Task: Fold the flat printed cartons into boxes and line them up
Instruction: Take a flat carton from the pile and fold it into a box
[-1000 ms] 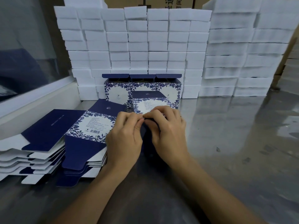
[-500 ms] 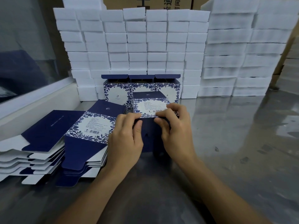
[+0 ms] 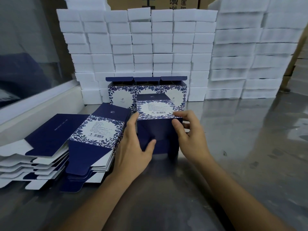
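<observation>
Both hands are on the half-made box [image 3: 158, 124], which sits on the steel table [image 3: 250, 147] just in front of a row of three finished boxes [image 3: 147, 92] with their lids standing up. The left hand [image 3: 133, 147] grips the box's left side, fingers reaching up along the edge and the thumb pressed across the dark blue face toward the middle. The right hand [image 3: 190, 135] pinches the right corner, forefinger over the printed top panel and thumb on the blue face beneath, the other fingers loosely bent beside it. The bottom of the box is in shadow, so I can't tell how its flaps sit, and the far side is hidden. To the left lie two stacks of flat cartons [image 3: 93, 139], the outer one cut off by the edge of the view. Behind everything rises a wall of white foam blocks [image 3: 141, 47]; the printing on the cartons is too small to read.
</observation>
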